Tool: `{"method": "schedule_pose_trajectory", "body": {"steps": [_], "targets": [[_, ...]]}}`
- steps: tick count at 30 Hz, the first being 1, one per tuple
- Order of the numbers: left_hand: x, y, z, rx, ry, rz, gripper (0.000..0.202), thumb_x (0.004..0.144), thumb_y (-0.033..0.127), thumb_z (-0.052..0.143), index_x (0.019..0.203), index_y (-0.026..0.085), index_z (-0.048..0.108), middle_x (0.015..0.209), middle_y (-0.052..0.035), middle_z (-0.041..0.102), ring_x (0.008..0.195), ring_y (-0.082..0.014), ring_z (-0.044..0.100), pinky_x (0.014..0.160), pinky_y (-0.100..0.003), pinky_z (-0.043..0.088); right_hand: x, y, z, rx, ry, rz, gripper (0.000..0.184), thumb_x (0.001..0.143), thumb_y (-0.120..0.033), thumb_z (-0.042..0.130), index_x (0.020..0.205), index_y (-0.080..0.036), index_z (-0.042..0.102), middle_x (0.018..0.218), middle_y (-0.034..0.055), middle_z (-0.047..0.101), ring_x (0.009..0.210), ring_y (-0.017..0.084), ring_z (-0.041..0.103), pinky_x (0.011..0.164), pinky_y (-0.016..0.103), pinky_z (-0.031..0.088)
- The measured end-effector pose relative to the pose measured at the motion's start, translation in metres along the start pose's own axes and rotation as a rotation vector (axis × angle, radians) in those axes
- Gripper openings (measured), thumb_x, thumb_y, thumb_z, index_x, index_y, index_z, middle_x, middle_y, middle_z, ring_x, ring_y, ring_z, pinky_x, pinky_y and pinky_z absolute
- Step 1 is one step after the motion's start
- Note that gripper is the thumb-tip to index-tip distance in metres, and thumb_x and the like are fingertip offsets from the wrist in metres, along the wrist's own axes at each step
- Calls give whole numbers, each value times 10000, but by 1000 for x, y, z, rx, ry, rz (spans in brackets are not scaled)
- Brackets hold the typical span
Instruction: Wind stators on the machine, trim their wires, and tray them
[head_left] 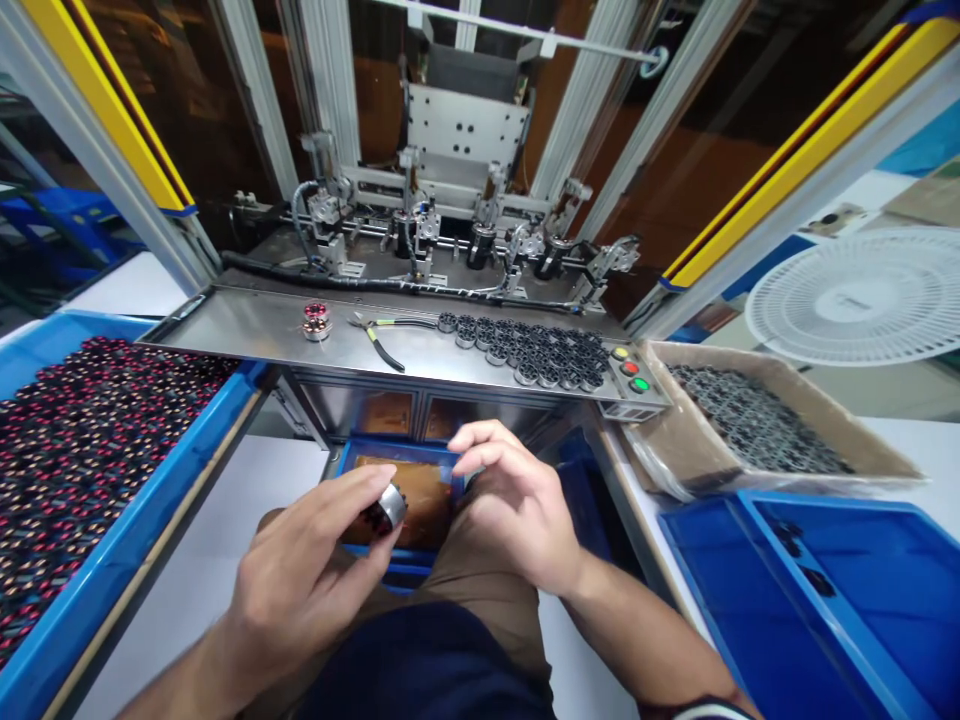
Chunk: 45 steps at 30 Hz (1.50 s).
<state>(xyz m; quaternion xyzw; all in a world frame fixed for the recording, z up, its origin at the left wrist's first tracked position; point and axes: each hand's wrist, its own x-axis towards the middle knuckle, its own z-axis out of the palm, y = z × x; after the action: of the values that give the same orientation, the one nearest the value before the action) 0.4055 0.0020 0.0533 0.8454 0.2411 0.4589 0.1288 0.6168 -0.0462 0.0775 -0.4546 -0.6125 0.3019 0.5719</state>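
Note:
Between the thumb and fingers of my left hand is a small round motor stator with a silvery ring and dark teeth, held above my lap. To its right my right hand hovers with fingers apart and nothing visible in them. Two wound stators with red and copper coils sit stacked on the metal ledge. Beside them lie cutting pliers with green-and-black handles, jaws spread. Further right is a close-packed group of dark ring-shaped parts.
A blue bin of coiled parts stands at left. At right are a lined carton of grey rings, a blue tray, a button box and a white fan. Machine fixtures line the back. Below my hands sits another blue bin.

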Motion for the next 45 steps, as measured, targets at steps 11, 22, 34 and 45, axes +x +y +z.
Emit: {"method": "schedule_pose_trajectory", "body": {"steps": [11,22,34,45], "targets": [[-4,-2,-19,-110,-184,64,654,782,12,676,1378,196,480,1262,-69,650,1161,-149,618,1036,-253,476,25,-23,-2,-463,-427,-508,81,906,-121,530,905,-107,610,1055,161,602,1030,214,562,889,385,499],[-3,4,-23,-107,-199,-26,455,790,69,683,1212,208,586,1214,-49,658,1125,-142,629,1000,-230,491,29,-39,-8,-593,-432,-654,273,883,-361,629,916,-90,616,878,116,640,804,185,575,699,338,473],[-25,-8,-39,-447,-64,-449,392,788,134,714,1132,311,658,1159,-21,719,1120,-193,664,947,-288,565,81,-1,-7,-705,-542,-660,169,956,-233,507,901,-137,635,867,87,651,839,181,573,768,343,469],[-23,-7,-32,-522,261,-598,409,779,92,716,1155,243,668,1169,-53,728,1035,-186,710,912,-247,579,193,118,33,-1151,-392,36,771,886,-591,527,1400,-28,411,1441,298,395,1360,401,363,1111,525,275]]}}
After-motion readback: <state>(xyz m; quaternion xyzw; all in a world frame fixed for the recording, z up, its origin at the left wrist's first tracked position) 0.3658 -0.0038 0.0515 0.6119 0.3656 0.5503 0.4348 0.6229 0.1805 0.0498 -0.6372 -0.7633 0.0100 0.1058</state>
